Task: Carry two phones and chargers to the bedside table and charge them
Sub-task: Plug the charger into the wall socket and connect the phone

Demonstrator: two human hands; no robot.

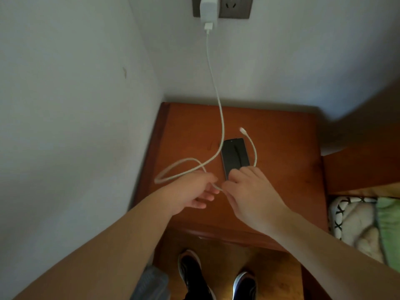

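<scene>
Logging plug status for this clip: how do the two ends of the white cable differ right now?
The adapter end is plugged into the white charger at the wall socket; the phone end hangs free above the bedside table, connected to nothing. The adapter end hangs against the wall; the phone end curls above the black phone. Both are white.

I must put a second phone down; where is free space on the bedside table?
Free: the bedside table right of the phone, and the back strip by the wall. Crowded: centre-left, with the cable loop, left hand and right hand.
</scene>
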